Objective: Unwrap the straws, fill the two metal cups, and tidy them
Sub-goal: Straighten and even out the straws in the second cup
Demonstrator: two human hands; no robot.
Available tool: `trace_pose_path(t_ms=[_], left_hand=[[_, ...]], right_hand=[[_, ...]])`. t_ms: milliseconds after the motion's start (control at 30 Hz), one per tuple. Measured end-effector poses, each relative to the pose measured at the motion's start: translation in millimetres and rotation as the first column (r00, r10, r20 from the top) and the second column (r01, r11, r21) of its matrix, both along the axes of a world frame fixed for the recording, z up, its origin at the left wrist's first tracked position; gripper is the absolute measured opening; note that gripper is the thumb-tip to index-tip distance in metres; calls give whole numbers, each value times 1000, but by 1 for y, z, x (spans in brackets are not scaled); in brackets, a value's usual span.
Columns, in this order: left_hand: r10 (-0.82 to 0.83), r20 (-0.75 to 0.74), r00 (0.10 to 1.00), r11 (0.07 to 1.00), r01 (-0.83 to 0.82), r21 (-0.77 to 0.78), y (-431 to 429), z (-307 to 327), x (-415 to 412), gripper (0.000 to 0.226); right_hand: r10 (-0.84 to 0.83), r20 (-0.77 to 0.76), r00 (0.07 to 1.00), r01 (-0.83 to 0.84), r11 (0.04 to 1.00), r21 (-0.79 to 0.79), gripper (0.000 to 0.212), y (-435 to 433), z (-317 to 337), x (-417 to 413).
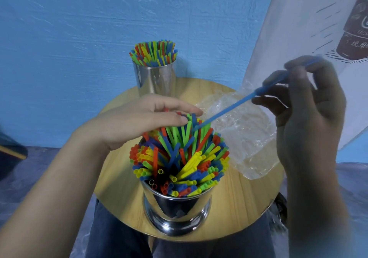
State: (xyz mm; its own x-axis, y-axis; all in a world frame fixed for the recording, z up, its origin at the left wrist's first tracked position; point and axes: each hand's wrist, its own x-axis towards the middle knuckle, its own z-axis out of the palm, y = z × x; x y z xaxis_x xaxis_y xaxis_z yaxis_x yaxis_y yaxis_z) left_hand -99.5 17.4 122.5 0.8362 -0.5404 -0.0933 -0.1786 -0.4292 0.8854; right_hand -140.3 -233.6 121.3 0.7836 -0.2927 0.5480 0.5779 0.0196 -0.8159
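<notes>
Right hand (304,118) grip: thumb and fingertips clenched on the upper part of a single blue plastic straw (229,110), right of frame. The straw slants down-left, its lower tip touching the bunch of red, yellow, green and blue plastic straws (179,158) in the near shiny metal cup (177,208), lower centre. The long, high hold looks meant for steering the tip into a gap. Left hand (143,118) sits centre frame on top of the bunch, thumb and fingers lightly grasping the tips of a few taller straws, probably to hold them aside and open a slot. The near bunch is splayed and uneven, with some straws standing higher. The far shiny metal cup (157,78), upper centre, is packed and its straw tops sit roughly level, so it looks done. A crumpled clear plastic wrapper (243,134) lies on the round wooden surface (239,198) just right of the near cup and looks empty. My read: the last straws are going in and the near bunch needs levelling afterwards. Risk: the tip snags on a neighbouring straw and the blue one bends.
</notes>
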Motion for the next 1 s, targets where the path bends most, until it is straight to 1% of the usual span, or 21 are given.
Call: trace_pose_path(t_ms=[67, 133, 233, 300, 333, 400, 433, 467, 533, 600, 667, 733, 800, 833, 867, 900, 933, 967, 1000], left_hand=[[0, 6, 1000, 1000, 0, -16, -1, 0, 1, 27], [18, 19, 1000, 999, -17, -31, -2, -2, 1, 31], [37, 23, 999, 998, -36, -46, -1, -5, -1, 34], [47, -3, 999, 997, -47, -65, -1, -5, -1, 37], [49, -14, 999, 997, -50, -67, 0, -5, -1, 37], [54, 4, 999, 997, -54, -53, -1, -4, -1, 39], [62, 34, 997, 997, -61, -38, -1, -4, -1, 39], [77, 64, 995, 997, -76, -23, -1, -3, -1, 39], [118, 102, 988, 993, -118, -9, -1, -3, -1, 37], [179, 132, 975, 984, -178, -18, -1, -5, 1, 35], [257, 164, 952, 966, -257, -20, 0, -8, 4, 39], [315, 177, 932, 948, -317, -19, 1, -10, 5, 45], [343, 190, 920, 937, -348, -9, 1, -11, 5, 47], [351, 192, 917, 934, -356, -7, 1, -11, 4, 46], [358, 187, 915, 932, -363, -8, 1, -11, 4, 45], [362, 186, 913, 930, -368, -7, 1, -10, 3, 45], [364, 189, 912, 929, -370, -2, 1, -10, 3, 45], [362, 193, 912, 929, -369, 2, 2, -9, 2, 45], [359, 189, 914, 931, -365, -1, 2, -9, 2, 43]], right_hand=[[33, -2, 999, -33, 990, -138, 12, 6, -3, 0], [55, -29, 998, -60, 971, -233, 15, 14, -7, 0], [38, -40, 998, -47, 967, -251, 29, 24, -14, 0], [35, -58, 998, -50, 956, -289, 26, 25, -18, 2], [36, -76, 996, -61, 931, -360, 22, 24, -21, 5], [77, -140, 987, -141, 836, -531, 8, 23, -27, 9], [110, -185, 977, -200, 786, -585, 7, 22, -29, 10], [139, -223, 965, -249, 752, -611, 14, 22, -31, 11], [165, -253, 953, -288, 745, -601, 27, 19, -34, 11], [143, -243, 960, -261, 774, -576, 32, 17, -33, 10], [127, -267, 955, -258, 799, -543, 35, 14, -31, 9], [148, -312, 939, -299, 800, -520, 46, 12, -30, 8], [167, -396, 903, -371, 768, -522, 69, 9, -31, 6], [180, -454, 873, -423, 742, -520, 78, 9, -33, 4], [198, -505, 840, -480, 706, -521, 81, 9, -34, 2], [214, -541, 813, -525, 671, -523, 78, 12, -36, 1], [228, -557, 798, -550, 654, -520, 70, 15, -38, 0], [244, -560, 792, -556, 668, -495, 60, 17, -40, 0], [261, -556, 789, -550, 704, -450, 51, 18, -40, 0]])
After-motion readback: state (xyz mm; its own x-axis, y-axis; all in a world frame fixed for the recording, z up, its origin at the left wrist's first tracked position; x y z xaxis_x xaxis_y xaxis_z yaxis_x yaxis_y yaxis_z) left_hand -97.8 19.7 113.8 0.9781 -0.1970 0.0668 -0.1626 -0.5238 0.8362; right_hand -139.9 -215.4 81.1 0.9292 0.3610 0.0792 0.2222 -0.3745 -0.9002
